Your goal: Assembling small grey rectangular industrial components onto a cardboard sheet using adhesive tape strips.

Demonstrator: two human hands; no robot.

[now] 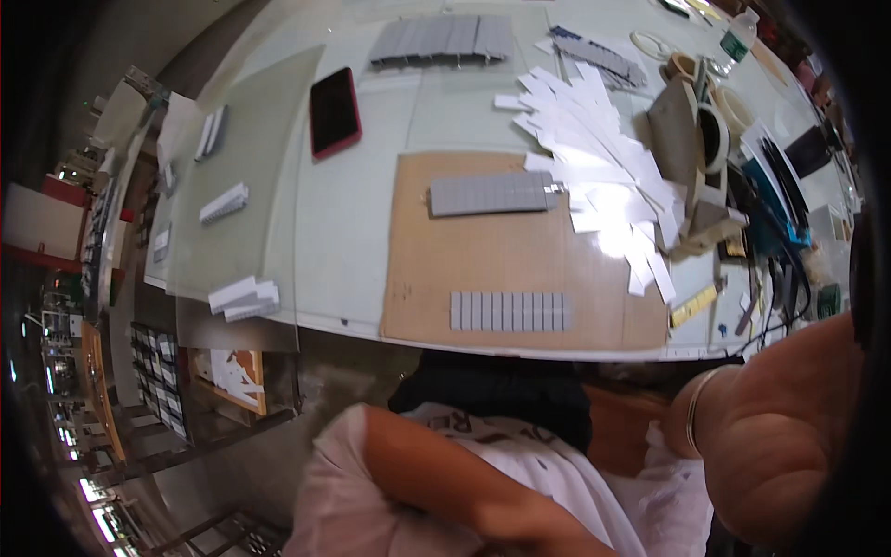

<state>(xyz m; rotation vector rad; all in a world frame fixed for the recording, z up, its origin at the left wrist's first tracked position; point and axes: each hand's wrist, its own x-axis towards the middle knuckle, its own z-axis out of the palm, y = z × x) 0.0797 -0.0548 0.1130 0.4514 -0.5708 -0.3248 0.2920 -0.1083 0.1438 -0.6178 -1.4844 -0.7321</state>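
Note:
My right hand (784,432) is raised close to the camera at the right edge, a thin bangle (694,413) round its wrist. Only the heel and part of the palm show; its fingers are cut off, so what they touch is hidden. My left forearm (445,473) crosses low in front of my shirt, and the left hand lies outside the picture. On the table ahead, a brown cardboard sheet (422,269) carries two grey pieces: a ribbed block (492,194) towards the far side and a row of narrow grey strips (510,311) near the front edge.
White strips (594,139) lie heaped right of the cardboard, beside a tape dispenser (682,139). A phone (335,113) lies further left. Small strip stacks (243,299) rest on a clear sheet (251,186). More grey strips (441,40) and a bottle (738,42) stand far back.

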